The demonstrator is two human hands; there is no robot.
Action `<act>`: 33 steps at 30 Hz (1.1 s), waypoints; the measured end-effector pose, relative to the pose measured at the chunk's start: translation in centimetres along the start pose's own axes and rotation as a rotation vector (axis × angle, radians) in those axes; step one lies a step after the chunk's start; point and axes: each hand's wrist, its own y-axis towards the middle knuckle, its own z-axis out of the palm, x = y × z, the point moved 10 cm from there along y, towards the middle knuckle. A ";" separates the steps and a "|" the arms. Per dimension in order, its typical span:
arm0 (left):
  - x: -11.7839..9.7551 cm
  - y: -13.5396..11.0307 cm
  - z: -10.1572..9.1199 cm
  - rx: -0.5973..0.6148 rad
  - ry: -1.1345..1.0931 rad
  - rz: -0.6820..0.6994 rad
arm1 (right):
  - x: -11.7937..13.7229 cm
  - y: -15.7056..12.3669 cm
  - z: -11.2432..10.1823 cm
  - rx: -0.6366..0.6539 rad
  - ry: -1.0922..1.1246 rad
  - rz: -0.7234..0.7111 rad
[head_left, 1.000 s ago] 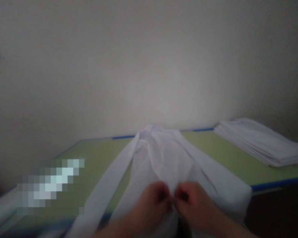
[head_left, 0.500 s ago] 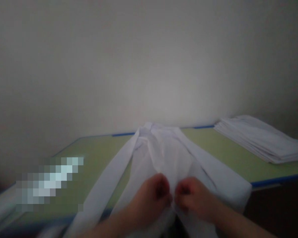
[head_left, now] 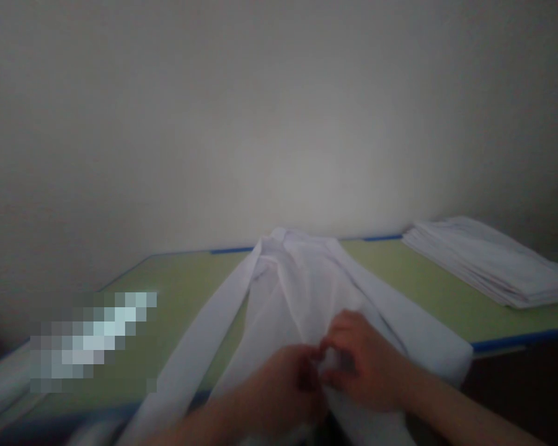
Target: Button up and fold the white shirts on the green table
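A white long-sleeved shirt lies stretched away from me over a green-topped table, its collar end at the far edge. One sleeve slants down to the left, the other out to the right. My left hand pinches the shirt along its front opening near the table's front edge. Close beside it, my right hand grips the same cloth, thumb and fingers curled round the edge. The two sets of fingertips nearly touch. Whether a button sits between them is too blurred to tell.
A stack of folded white cloth rests at the table's right end. Blue trim runs along the edges of the green table. A pale wall stands behind. Something pixelated covers part of the left side.
My right hand has risen slightly and turned inward over the cloth edge. My left hand has dropped a little, and the fingertips have come closer together. The shirt lies much as before.
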 end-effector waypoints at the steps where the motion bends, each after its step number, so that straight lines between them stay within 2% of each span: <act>1: -0.3 -0.2 0.2 0.035 0.018 0.004 | 0.2 0.4 0.2 0.022 -0.021 -0.072; 3: -1.1 -0.8 0.4 0.068 0.060 0.019 | -0.2 1.2 0.9 0.076 -0.083 -0.154; 7: -1.7 -1.7 0.7 0.075 0.119 0.010 | -1.5 2.7 2.8 0.181 -0.158 -0.222; 10: -1.4 -1.9 0.8 0.066 0.145 -0.025 | -2.3 3.9 2.7 0.137 -0.120 -0.195; 13: -1.6 -1.9 0.6 0.048 0.175 0.000 | -2.8 4.8 2.4 0.108 -0.093 -0.172; 19: -2.3 -2.0 0.5 0.090 0.201 0.025 | -2.3 5.9 4.0 0.233 -0.218 -0.316; 24: -2.8 -2.3 0.0 0.072 0.202 0.072 | -2.8 7.6 4.7 0.292 -0.264 -0.338; 26: -3.0 -2.0 -1.2 0.012 0.238 0.089 | -3.0 8.3 4.7 0.278 -0.243 -0.346; 28: -3.4 -1.2 -3.8 -0.146 0.313 0.114 | -3.2 8.9 5.0 0.273 -0.194 -0.362; 30: -4.0 -0.1 -6.7 -0.332 0.391 0.183 | -3.6 9.2 5.4 0.270 -0.133 -0.355; 31: -4.2 0.5 -7.7 -0.387 0.421 0.225 | -3.9 9.3 5.6 0.260 -0.105 -0.341; 33: -4.0 1.9 -8.8 -0.410 0.466 0.273 | -4.5 9.5 5.6 0.226 -0.055 -0.309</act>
